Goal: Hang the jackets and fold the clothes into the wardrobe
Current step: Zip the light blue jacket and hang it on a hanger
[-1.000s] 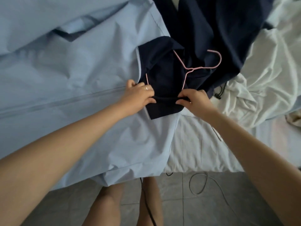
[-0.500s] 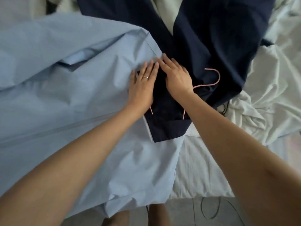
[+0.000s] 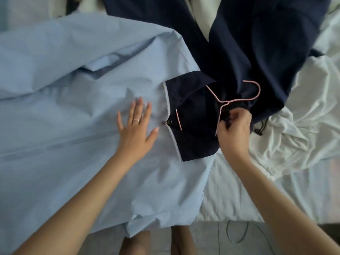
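A light blue jacket [image 3: 73, 111] lies spread over the bed, its navy lining folded out at the collar [image 3: 193, 115]. A pink wire hanger [image 3: 237, 100] sits in the collar opening, hook pointing right. My left hand [image 3: 137, 124] lies flat with spread fingers on the blue front, just left of the zipper. My right hand [image 3: 234, 129] pinches the navy fabric beside the hanger's lower arm. A second navy garment [image 3: 257, 43] lies behind, partly under the hanger.
White crumpled bedding [image 3: 303, 116] covers the bed on the right. The bed's front edge runs along the bottom, with grey tiled floor [image 3: 220, 240], a thin cable [image 3: 237, 234] and my legs below it.
My left hand slid left from the collar onto the blue front. My right hand moved right and down from the collar and now pinches navy fabric by the hanger, which is more exposed.
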Tool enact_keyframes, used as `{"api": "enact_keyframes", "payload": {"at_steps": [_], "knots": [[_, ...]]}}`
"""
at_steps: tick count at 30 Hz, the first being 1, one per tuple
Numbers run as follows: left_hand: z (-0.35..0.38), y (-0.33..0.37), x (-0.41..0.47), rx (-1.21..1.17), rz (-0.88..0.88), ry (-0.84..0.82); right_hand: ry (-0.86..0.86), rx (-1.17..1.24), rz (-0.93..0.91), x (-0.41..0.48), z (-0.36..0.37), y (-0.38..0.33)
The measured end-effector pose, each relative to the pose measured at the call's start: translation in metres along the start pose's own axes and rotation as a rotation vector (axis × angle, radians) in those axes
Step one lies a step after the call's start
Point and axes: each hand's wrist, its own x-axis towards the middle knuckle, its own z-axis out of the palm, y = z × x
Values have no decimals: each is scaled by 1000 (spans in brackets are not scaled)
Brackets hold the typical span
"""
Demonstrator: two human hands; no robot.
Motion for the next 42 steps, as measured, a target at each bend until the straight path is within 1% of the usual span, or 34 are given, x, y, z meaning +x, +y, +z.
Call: {"api": "enact_keyframes", "payload": {"at_steps": [1, 2, 3, 4, 5, 6, 9, 12, 14, 16, 17, 19, 20, 22, 23, 24, 25, 27, 30, 33, 35, 36, 37, 38, 40, 42], "knots": [[1, -10, -15, 28, -39, -44, -65, 121, 225, 1, 4, 3], [3, -20, -27, 46, -93, -124, -122, 260, 400, 7, 6, 2], [5, -29, -39, 64, -165, -252, -168, 404, 491, 15, 6, 1], [7, -38, -47, 78, -215, -365, -189, 516, 511, 24, 5, -1], [8, -45, -51, 85, -229, -433, -181, 613, 517, 33, 4, -6], [9, -50, -54, 84, -222, -465, -155, 681, 522, 39, 3, -12], [9, -54, -46, 74, -199, -513, -95, 719, 522, 45, 2, -27], [6, -51, -43, 70, -208, -561, -167, 599, 572, 28, 6, -45], [4, -52, -38, 16, -197, -620, -159, 485, 535, 6, 12, -56], [-25, -57, -31, -133, -196, -640, -175, 422, 404, -28, 13, -91], [-27, -56, -24, -238, -218, -649, -204, 349, 338, -42, 15, -95], [-67, -49, -30, -407, -278, -543, -276, 238, 175, -73, 1, -127], [-93, -44, -43, -433, -306, -430, -313, 250, 126, -87, -14, -147], [-141, -33, -80, -459, -308, -150, -347, 302, 38, -105, -48, -180], [-168, -29, -107, -478, -285, -24, -345, 335, 17, -114, -65, -198], [-192, -25, -136, -489, -269, 69, -351, 363, 7, -122, -80, -217], [-213, -22, -162, -489, -253, 128, -356, 375, -10, -129, -93, -236], [-240, -20, -198, -485, -215, 149, -365, 389, -41, -134, -110, -273], [-294, -23, -218, -462, -177, 248, -420, 413, -186, -138, -138, -347], [-380, -17, -213, -437, -145, 491, -436, 457, -335, -139, -183, -439], [-436, -6, -213, -425, -142, 637, -520, 567, -373, -143, -215, -484], [-476, 1, -214, -390, -115, 740, -559, 619, -446, -148, -236, -512], [-489, 4, -209, -388, -112, 785, -604, 592, -492, -149, -239, -521], [-509, 11, -205, -399, -114, 835, -610, 549, -554, -150, -248, -534], [-557, 32, -210, -418, -71, 948, -552, 459, -685, -165, -280, -569], [-596, 52, -210, -367, -29, 1035, -494, 353, -805, -179, -313, -600]]}}
